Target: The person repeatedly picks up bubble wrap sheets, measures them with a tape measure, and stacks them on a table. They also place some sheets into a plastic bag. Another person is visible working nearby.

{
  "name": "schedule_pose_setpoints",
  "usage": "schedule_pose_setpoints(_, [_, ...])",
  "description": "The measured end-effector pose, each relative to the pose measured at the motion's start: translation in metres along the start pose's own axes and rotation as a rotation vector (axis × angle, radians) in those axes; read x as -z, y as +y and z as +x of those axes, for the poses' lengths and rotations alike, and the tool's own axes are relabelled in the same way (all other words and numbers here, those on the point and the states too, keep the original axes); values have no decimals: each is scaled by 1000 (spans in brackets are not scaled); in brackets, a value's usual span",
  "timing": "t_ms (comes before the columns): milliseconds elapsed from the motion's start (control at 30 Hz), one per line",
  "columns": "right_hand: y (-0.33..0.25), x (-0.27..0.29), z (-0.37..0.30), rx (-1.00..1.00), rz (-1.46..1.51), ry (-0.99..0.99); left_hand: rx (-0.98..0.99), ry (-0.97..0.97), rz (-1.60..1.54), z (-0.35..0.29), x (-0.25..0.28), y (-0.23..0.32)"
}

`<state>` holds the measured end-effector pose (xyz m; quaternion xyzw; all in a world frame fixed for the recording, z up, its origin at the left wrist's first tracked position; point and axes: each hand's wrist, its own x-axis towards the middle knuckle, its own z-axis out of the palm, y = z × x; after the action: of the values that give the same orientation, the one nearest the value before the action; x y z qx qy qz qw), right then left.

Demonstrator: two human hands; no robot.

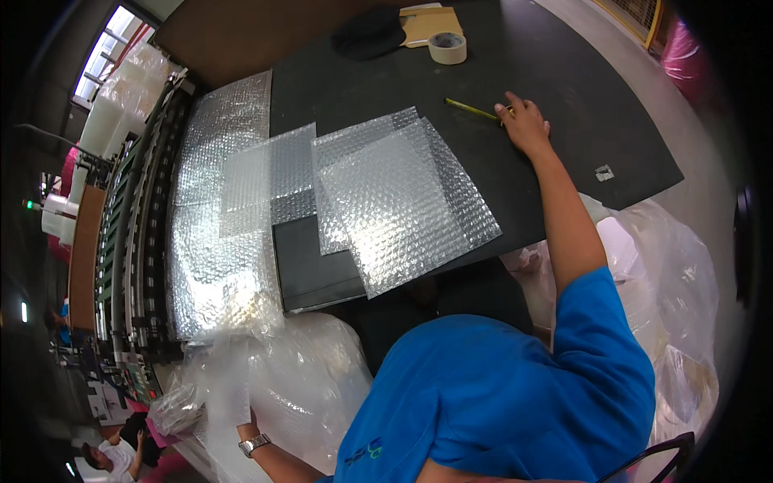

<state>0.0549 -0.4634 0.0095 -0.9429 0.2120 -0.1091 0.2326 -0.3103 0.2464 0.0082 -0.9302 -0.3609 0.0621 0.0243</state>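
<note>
My right hand (525, 122) rests over the dark table with its fingers curled around the near end of a thin yellow tape measure (471, 109), whose strip points to the left. At the lower left, my left hand (248, 427), with a metal watch at the wrist, is mostly hidden behind a pale translucent sheet (229, 382) beside a big clear plastic bag (310, 366). Its fingers do not show. Between the hands, several clear bubble-wrap pieces (403, 209) lie overlapping on the table, the nearest one jutting past its front edge.
A long bubble-wrap web (217, 266) lies along the roller machine (133, 241) on the left. A tape roll (448, 48), brown cardboard (431, 24) and a black cloth-like item (369, 34) sit at the far side. Filled plastic bags (668, 282) stand at right. A person (121, 451) sits lower left.
</note>
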Motion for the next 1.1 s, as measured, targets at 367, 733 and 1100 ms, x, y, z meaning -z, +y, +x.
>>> schedule_pose_setpoints(367, [-9,35,-26,271,231,-125,12,63,-4,-69,164,65])
schedule_pose_setpoints(733, [7,43,-42,537,280,-253,-779,146,-354,-57,177,237])
schedule_pose_setpoints(1100, [-13,48,-55,522,270,-307,-1171,-88,-309,-33,87,385])
